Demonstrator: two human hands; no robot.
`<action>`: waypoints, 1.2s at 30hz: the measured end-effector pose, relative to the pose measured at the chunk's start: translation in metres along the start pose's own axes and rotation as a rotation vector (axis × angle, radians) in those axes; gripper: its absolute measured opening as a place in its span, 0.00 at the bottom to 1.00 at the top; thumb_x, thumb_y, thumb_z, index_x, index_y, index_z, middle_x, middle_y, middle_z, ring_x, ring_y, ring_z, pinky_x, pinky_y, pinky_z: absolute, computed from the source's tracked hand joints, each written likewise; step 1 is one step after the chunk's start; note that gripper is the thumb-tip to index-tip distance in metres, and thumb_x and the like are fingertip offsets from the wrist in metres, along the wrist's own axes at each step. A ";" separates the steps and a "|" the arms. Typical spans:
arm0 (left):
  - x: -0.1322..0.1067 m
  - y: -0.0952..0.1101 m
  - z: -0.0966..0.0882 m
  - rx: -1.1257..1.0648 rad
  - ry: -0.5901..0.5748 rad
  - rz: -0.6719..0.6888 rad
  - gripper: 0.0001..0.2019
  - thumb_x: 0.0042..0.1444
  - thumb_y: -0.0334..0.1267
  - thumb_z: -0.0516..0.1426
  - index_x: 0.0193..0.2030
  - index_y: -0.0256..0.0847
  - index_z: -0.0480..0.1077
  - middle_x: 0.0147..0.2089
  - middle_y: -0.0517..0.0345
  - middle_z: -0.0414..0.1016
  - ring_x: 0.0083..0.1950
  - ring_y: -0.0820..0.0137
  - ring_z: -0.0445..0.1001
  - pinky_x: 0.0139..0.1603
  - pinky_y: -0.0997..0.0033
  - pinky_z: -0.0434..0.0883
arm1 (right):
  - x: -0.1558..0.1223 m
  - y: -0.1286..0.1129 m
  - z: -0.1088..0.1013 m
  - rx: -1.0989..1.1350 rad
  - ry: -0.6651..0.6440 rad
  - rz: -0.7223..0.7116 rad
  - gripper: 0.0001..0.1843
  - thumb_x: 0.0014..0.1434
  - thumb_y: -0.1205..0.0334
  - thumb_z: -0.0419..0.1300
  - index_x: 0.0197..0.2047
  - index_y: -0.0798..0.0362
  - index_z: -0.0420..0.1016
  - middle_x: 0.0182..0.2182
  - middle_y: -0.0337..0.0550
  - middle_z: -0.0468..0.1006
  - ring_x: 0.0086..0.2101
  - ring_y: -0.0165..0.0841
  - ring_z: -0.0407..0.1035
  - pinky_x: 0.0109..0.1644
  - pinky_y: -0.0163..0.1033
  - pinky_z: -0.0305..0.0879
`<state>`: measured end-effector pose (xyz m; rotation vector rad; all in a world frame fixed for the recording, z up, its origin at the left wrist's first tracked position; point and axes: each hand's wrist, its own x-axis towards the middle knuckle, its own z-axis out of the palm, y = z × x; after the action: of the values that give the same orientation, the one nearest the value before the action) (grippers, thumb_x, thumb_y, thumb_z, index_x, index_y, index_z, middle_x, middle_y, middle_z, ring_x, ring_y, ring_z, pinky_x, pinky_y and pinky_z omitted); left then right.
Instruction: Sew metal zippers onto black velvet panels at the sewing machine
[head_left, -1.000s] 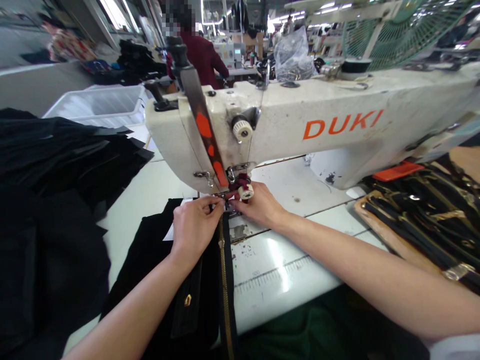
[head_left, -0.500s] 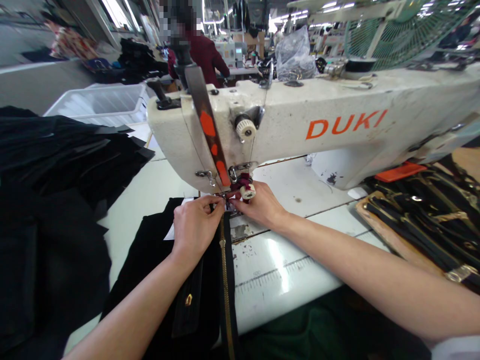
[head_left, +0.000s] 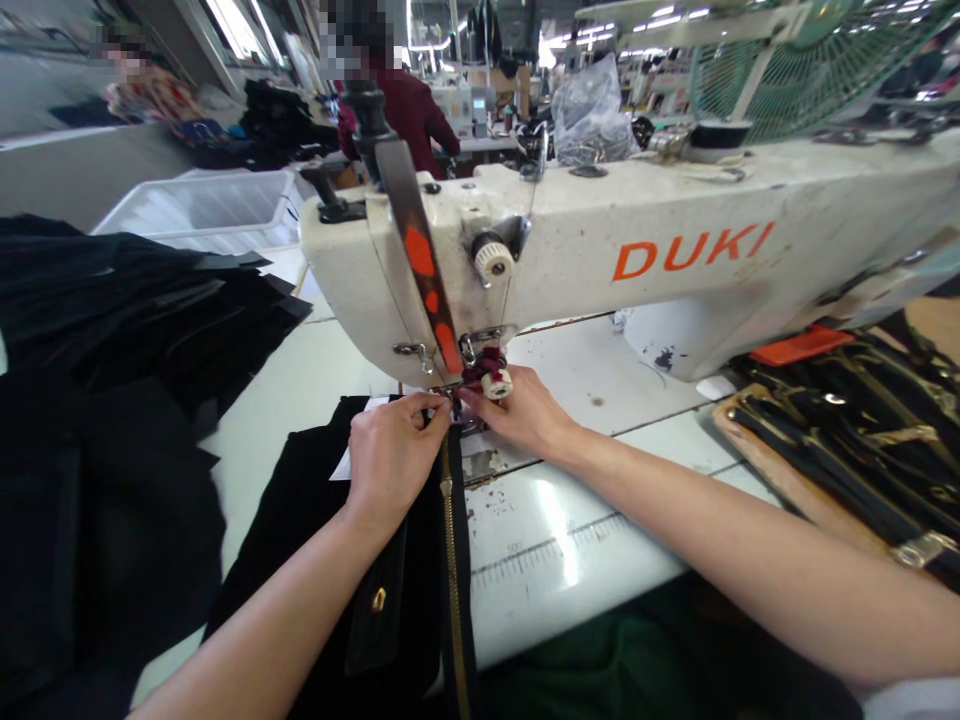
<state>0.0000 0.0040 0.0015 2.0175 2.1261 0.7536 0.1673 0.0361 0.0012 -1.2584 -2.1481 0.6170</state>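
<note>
Left hand pinches the far end of the zipper under the sewing machine head. Right hand curled beside it; can't tell its grip. Zipper runs along black fabric, over the counter's near edge.

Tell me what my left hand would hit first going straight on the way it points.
Your left hand would probably meet the needle area of the sewing machine first, with your right hand just beyond; depth is unclear there.

White crate left; green fan upper right.
</note>
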 end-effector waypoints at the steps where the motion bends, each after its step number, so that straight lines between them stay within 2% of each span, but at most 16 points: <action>1: 0.000 0.000 0.000 0.002 0.005 0.006 0.13 0.58 0.47 0.58 0.37 0.46 0.82 0.23 0.58 0.77 0.30 0.61 0.77 0.33 0.68 0.64 | 0.000 0.000 0.000 0.011 -0.002 0.002 0.07 0.60 0.68 0.59 0.32 0.53 0.77 0.33 0.41 0.78 0.35 0.32 0.70 0.40 0.36 0.60; 5: -0.002 -0.001 0.000 0.016 0.040 0.055 0.12 0.59 0.46 0.58 0.37 0.46 0.82 0.23 0.59 0.77 0.29 0.62 0.77 0.32 0.69 0.63 | 0.000 -0.001 -0.001 0.064 0.010 0.037 0.04 0.58 0.68 0.61 0.31 0.53 0.78 0.36 0.42 0.80 0.38 0.34 0.71 0.43 0.37 0.62; 7: -0.007 -0.001 -0.001 0.019 0.064 0.115 0.12 0.61 0.45 0.57 0.37 0.47 0.82 0.26 0.59 0.80 0.31 0.63 0.78 0.34 0.69 0.64 | 0.000 0.001 -0.004 0.105 0.009 0.076 0.05 0.58 0.67 0.61 0.31 0.53 0.77 0.30 0.40 0.79 0.35 0.34 0.72 0.41 0.37 0.63; 9: -0.012 -0.003 -0.003 0.014 0.084 0.194 0.13 0.63 0.45 0.54 0.40 0.48 0.81 0.35 0.60 0.82 0.36 0.64 0.79 0.38 0.71 0.65 | -0.001 0.003 -0.006 0.178 -0.042 0.104 0.12 0.63 0.64 0.57 0.30 0.53 0.78 0.21 0.37 0.76 0.28 0.31 0.73 0.37 0.35 0.64; 11: -0.017 -0.005 -0.004 0.008 0.093 0.265 0.15 0.66 0.46 0.52 0.44 0.50 0.80 0.41 0.60 0.83 0.40 0.65 0.79 0.41 0.71 0.65 | -0.001 0.006 -0.008 0.270 -0.130 0.110 0.20 0.69 0.60 0.50 0.30 0.54 0.78 0.17 0.36 0.74 0.22 0.28 0.72 0.31 0.32 0.64; 14: -0.020 -0.006 -0.004 0.010 0.092 0.323 0.15 0.67 0.46 0.51 0.44 0.51 0.80 0.41 0.59 0.83 0.39 0.65 0.79 0.40 0.71 0.65 | 0.000 0.009 -0.007 0.373 -0.223 0.109 0.26 0.72 0.52 0.45 0.35 0.56 0.78 0.21 0.40 0.78 0.20 0.27 0.72 0.21 0.30 0.61; 17: -0.020 -0.006 -0.002 0.005 0.088 0.324 0.15 0.67 0.46 0.52 0.43 0.50 0.81 0.39 0.57 0.83 0.36 0.64 0.79 0.37 0.70 0.64 | -0.001 0.009 -0.004 0.401 -0.247 0.105 0.26 0.70 0.47 0.47 0.34 0.56 0.75 0.26 0.43 0.80 0.20 0.27 0.72 0.19 0.30 0.61; 20: -0.018 -0.004 0.000 -0.039 0.070 0.300 0.14 0.66 0.44 0.52 0.42 0.49 0.81 0.39 0.57 0.83 0.38 0.63 0.79 0.38 0.70 0.66 | -0.002 0.008 -0.005 0.344 -0.226 0.086 0.22 0.70 0.50 0.51 0.29 0.55 0.72 0.21 0.38 0.78 0.18 0.26 0.69 0.22 0.30 0.62; 23: -0.014 -0.003 0.000 -0.139 0.039 0.277 0.13 0.65 0.45 0.54 0.42 0.47 0.81 0.41 0.58 0.83 0.42 0.63 0.79 0.42 0.71 0.69 | -0.003 0.005 -0.010 0.200 -0.159 0.044 0.19 0.68 0.59 0.55 0.24 0.53 0.69 0.17 0.35 0.73 0.21 0.27 0.68 0.29 0.32 0.62; 26: -0.009 -0.002 -0.003 -0.262 -0.019 0.276 0.13 0.63 0.45 0.54 0.41 0.47 0.81 0.41 0.60 0.83 0.40 0.65 0.80 0.42 0.72 0.72 | -0.004 0.000 -0.012 0.021 -0.107 -0.004 0.15 0.64 0.67 0.57 0.25 0.53 0.69 0.23 0.38 0.77 0.28 0.31 0.71 0.34 0.34 0.60; 29: -0.006 -0.002 -0.006 -0.339 -0.079 0.284 0.14 0.62 0.45 0.54 0.39 0.47 0.81 0.38 0.60 0.83 0.36 0.65 0.80 0.37 0.72 0.74 | -0.010 -0.010 -0.016 -0.140 -0.096 -0.033 0.11 0.63 0.66 0.59 0.28 0.52 0.71 0.27 0.40 0.78 0.31 0.33 0.72 0.35 0.34 0.58; 32: -0.006 -0.004 -0.007 -0.366 -0.119 0.295 0.13 0.62 0.44 0.54 0.39 0.47 0.81 0.38 0.60 0.83 0.37 0.64 0.80 0.38 0.70 0.74 | -0.030 -0.031 -0.043 -0.281 -0.072 -0.012 0.16 0.66 0.56 0.57 0.27 0.51 0.72 0.23 0.42 0.76 0.27 0.35 0.71 0.30 0.36 0.54; 34: -0.006 -0.005 -0.007 -0.374 -0.136 0.307 0.13 0.62 0.44 0.53 0.38 0.48 0.80 0.39 0.59 0.82 0.40 0.63 0.80 0.41 0.69 0.73 | -0.052 -0.047 -0.083 -0.400 0.015 0.050 0.21 0.68 0.48 0.53 0.26 0.50 0.71 0.21 0.44 0.74 0.24 0.37 0.70 0.27 0.38 0.52; 35: -0.007 -0.006 -0.007 -0.376 -0.142 0.311 0.13 0.62 0.44 0.53 0.38 0.48 0.80 0.40 0.59 0.82 0.41 0.62 0.80 0.42 0.69 0.73 | -0.063 -0.053 -0.109 -0.520 0.102 0.113 0.25 0.68 0.44 0.50 0.25 0.49 0.70 0.20 0.43 0.73 0.23 0.36 0.69 0.27 0.38 0.53; 36: -0.007 -0.006 -0.007 -0.378 -0.146 0.315 0.13 0.62 0.44 0.54 0.38 0.48 0.80 0.40 0.59 0.82 0.41 0.62 0.80 0.43 0.68 0.73 | -0.074 -0.056 -0.137 -0.635 0.274 0.175 0.26 0.69 0.44 0.46 0.27 0.49 0.71 0.21 0.43 0.74 0.24 0.37 0.70 0.28 0.38 0.56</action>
<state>-0.0077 -0.0045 0.0028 2.1340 1.4712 0.9341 0.2540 -0.0404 0.1195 -1.7508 -2.0746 -0.2016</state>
